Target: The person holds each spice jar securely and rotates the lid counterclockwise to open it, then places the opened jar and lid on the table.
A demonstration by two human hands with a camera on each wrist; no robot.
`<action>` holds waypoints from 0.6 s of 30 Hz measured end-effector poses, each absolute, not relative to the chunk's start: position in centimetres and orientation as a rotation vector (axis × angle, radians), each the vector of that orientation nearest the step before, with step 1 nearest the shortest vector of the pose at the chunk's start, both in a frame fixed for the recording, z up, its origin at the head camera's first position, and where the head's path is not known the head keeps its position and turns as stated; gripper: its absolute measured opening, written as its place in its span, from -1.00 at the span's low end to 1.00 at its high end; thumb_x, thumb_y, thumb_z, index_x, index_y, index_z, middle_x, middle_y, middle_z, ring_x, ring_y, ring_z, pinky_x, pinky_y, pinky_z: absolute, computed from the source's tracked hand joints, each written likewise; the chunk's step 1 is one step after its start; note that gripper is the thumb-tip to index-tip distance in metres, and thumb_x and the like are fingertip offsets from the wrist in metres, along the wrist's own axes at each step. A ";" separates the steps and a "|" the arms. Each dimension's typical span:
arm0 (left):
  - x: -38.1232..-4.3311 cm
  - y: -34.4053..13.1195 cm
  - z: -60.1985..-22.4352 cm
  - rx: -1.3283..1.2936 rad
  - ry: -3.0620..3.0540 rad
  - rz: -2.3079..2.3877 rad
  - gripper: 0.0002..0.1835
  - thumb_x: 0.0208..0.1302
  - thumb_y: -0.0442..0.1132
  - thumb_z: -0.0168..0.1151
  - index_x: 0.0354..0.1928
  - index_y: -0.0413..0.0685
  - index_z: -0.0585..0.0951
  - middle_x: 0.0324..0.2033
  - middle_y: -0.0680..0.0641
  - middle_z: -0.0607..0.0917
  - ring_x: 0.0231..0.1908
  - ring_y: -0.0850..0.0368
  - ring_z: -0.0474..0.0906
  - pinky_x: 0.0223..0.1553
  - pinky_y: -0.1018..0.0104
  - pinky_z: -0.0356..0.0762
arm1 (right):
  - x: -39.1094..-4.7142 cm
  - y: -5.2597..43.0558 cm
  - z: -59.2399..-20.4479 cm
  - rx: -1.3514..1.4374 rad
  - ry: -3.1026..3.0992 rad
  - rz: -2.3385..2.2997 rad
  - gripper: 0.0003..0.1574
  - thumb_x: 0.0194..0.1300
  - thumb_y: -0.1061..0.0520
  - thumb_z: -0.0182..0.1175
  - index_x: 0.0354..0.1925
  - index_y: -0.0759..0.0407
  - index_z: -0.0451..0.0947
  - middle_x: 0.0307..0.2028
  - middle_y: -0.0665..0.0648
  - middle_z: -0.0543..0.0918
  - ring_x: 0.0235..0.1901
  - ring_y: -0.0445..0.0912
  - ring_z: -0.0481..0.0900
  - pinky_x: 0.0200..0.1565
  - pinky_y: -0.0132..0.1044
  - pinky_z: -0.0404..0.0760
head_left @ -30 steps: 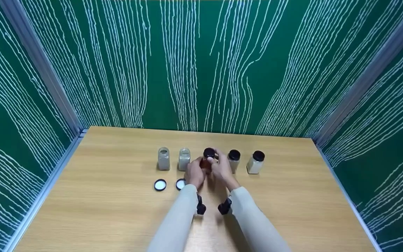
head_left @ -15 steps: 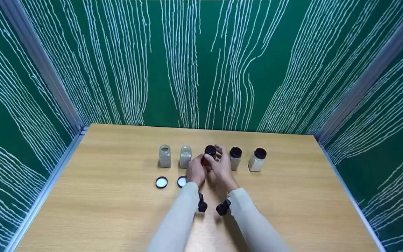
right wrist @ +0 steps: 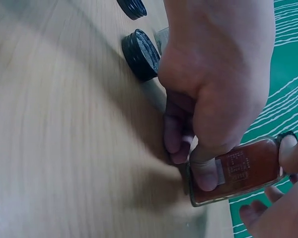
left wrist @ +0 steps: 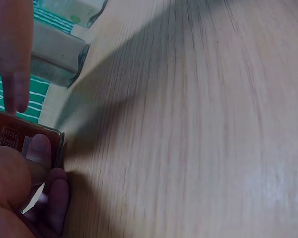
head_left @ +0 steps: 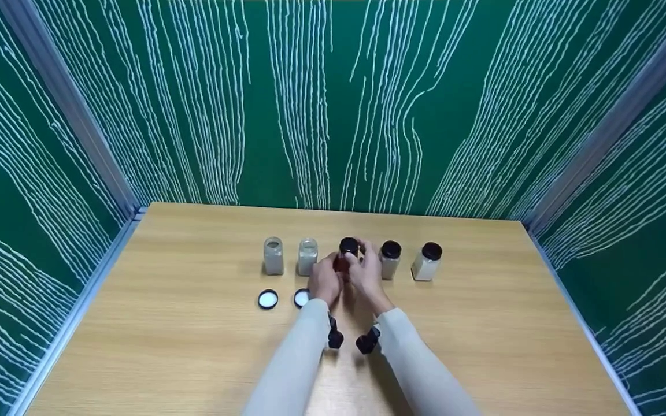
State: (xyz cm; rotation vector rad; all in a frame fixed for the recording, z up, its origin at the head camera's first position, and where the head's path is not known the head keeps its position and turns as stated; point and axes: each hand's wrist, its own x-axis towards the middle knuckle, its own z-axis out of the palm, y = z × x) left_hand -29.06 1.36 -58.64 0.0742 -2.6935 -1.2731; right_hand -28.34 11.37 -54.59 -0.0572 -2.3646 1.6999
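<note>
A square glass jar of reddish-brown contents [head_left: 341, 265] stands near the middle of the table, its black lid [head_left: 348, 245] on top. My left hand [head_left: 325, 281] grips the lower part of this jar, with the thumb pressed flat on its printed face in the right wrist view. On the other side, my right hand [head_left: 367, 276] holds the lid between thumb and fingers. The left wrist view shows the jar's base [left wrist: 20, 130] close over the wood. Some right fingertips are hidden behind the jar in the head view.
Left of my hands stand two lidless glass jars, one outer [head_left: 273, 258] and one inner [head_left: 307, 258]. In front of them lie two black lids, white insides up: one [head_left: 267, 299] whole, the other [head_left: 301, 297] partly covered. Two lidded jars [head_left: 389, 263] [head_left: 426, 263] stand right.
The right fingers were spread more loosely half a second ago and now close in around the lid. The left hand keeps its grip on the jar. The head view has shifted slightly.
</note>
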 end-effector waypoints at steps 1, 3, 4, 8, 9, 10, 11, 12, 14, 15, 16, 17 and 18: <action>-29.1 1.4 -58.5 0.076 -2.697 -1.279 -0.59 0.20 -0.43 0.29 0.05 0.12 0.70 -0.05 -0.10 0.77 -0.06 -0.16 0.69 -0.10 -0.12 0.59 | -28.3 11.4 -54.5 -0.043 -2.387 1.684 -0.48 0.44 0.39 0.14 0.32 0.36 0.38 0.33 0.44 0.44 0.37 0.28 0.37 0.36 0.10 0.37; -29.1 1.4 -58.3 0.090 -2.705 -1.301 -0.57 0.20 -0.42 0.31 0.09 0.14 0.69 0.00 -0.11 0.76 -0.02 -0.17 0.68 -0.06 -0.13 0.59 | -28.4 11.5 -54.3 -0.018 -2.417 1.667 -0.45 0.45 0.41 0.10 0.36 0.35 0.37 0.36 0.43 0.42 0.40 0.27 0.34 0.38 0.12 0.32; -29.1 1.4 -58.3 0.094 -2.708 -1.307 -0.56 0.20 -0.41 0.33 0.11 0.14 0.69 0.01 -0.11 0.76 -0.01 -0.17 0.68 -0.04 -0.12 0.59 | -28.4 11.6 -54.3 -0.008 -2.425 1.666 -0.44 0.46 0.42 0.09 0.38 0.35 0.36 0.38 0.42 0.41 0.41 0.27 0.32 0.39 0.12 0.31; -29.2 1.4 -58.1 0.119 -2.717 -1.327 -0.54 0.20 -0.38 0.37 0.14 0.15 0.69 0.04 -0.11 0.75 0.03 -0.16 0.67 0.01 -0.12 0.57 | -28.4 11.7 -54.2 0.006 -2.420 1.737 -0.43 0.48 0.42 0.05 0.41 0.32 0.34 0.41 0.40 0.38 0.42 0.23 0.31 0.40 0.10 0.29; -29.2 1.4 -58.1 0.120 -2.718 -1.327 -0.54 0.20 -0.38 0.37 0.14 0.14 0.69 0.04 -0.11 0.75 0.03 -0.15 0.67 0.01 -0.12 0.57 | -28.4 11.8 -54.1 0.013 -2.412 1.758 -0.42 0.48 0.42 0.05 0.41 0.32 0.33 0.41 0.40 0.37 0.43 0.23 0.31 0.40 0.10 0.29; -29.2 1.4 -58.2 0.116 -2.716 -1.317 -0.55 0.20 -0.39 0.37 0.13 0.14 0.69 0.03 -0.11 0.75 0.03 -0.15 0.67 0.01 -0.12 0.57 | -28.5 11.8 -54.2 0.017 -2.404 1.776 -0.42 0.48 0.42 0.04 0.42 0.33 0.33 0.41 0.40 0.37 0.43 0.24 0.30 0.40 0.10 0.29; -29.2 1.4 -58.2 0.115 -2.717 -1.310 -0.55 0.21 -0.40 0.36 0.13 0.14 0.69 0.03 -0.11 0.76 0.02 -0.16 0.67 0.00 -0.12 0.58 | -28.4 11.9 -54.2 0.013 -2.395 1.799 -0.41 0.48 0.41 0.05 0.42 0.33 0.33 0.42 0.40 0.37 0.43 0.24 0.29 0.40 0.10 0.29; -29.2 1.4 -58.3 0.111 -2.716 -1.304 -0.55 0.21 -0.41 0.35 0.13 0.14 0.69 0.02 -0.11 0.76 0.02 -0.16 0.67 -0.01 -0.12 0.58 | -28.4 11.9 -54.2 0.020 -2.385 1.812 -0.41 0.47 0.41 0.07 0.42 0.34 0.33 0.41 0.41 0.36 0.43 0.26 0.28 0.40 0.12 0.30; -29.2 1.4 -58.4 0.103 -2.713 -1.293 -0.55 0.22 -0.43 0.32 0.12 0.14 0.69 0.00 -0.09 0.77 -0.01 -0.16 0.68 -0.03 -0.11 0.58 | -28.3 12.0 -54.3 0.012 -2.378 1.826 -0.37 0.45 0.39 0.13 0.43 0.33 0.32 0.42 0.41 0.35 0.45 0.27 0.25 0.39 0.13 0.29; -29.1 1.4 -58.5 0.097 -2.708 -1.283 -0.56 0.22 -0.42 0.32 0.11 0.15 0.69 -0.02 -0.09 0.77 -0.03 -0.16 0.69 -0.05 -0.11 0.59 | -28.3 12.0 -54.4 -0.002 -2.384 1.820 -0.34 0.44 0.36 0.16 0.45 0.32 0.31 0.43 0.41 0.35 0.45 0.28 0.25 0.39 0.13 0.30; -29.1 1.5 -58.5 0.092 -2.703 -1.273 -0.56 0.22 -0.42 0.32 0.10 0.15 0.70 -0.03 -0.08 0.78 -0.04 -0.15 0.69 -0.07 -0.11 0.60 | -28.2 12.1 -54.4 -0.016 -2.385 1.817 -0.31 0.43 0.33 0.21 0.46 0.31 0.31 0.43 0.41 0.34 0.45 0.28 0.25 0.39 0.13 0.31; -29.0 1.5 -58.6 0.092 -2.699 -1.272 -0.55 0.21 -0.43 0.31 0.11 0.15 0.70 -0.04 -0.08 0.78 -0.05 -0.15 0.69 -0.07 -0.11 0.60 | -28.1 12.0 -54.5 -0.032 -2.382 1.811 -0.29 0.42 0.30 0.25 0.46 0.30 0.31 0.44 0.40 0.33 0.44 0.28 0.26 0.38 0.12 0.33; -29.0 1.5 -58.6 0.090 -2.693 -1.267 -0.55 0.20 -0.42 0.31 0.11 0.16 0.70 -0.05 -0.08 0.78 -0.06 -0.15 0.70 -0.09 -0.11 0.60 | -28.2 12.0 -54.6 -0.043 -2.370 1.805 -0.27 0.40 0.28 0.28 0.45 0.31 0.30 0.43 0.42 0.34 0.43 0.29 0.28 0.37 0.11 0.34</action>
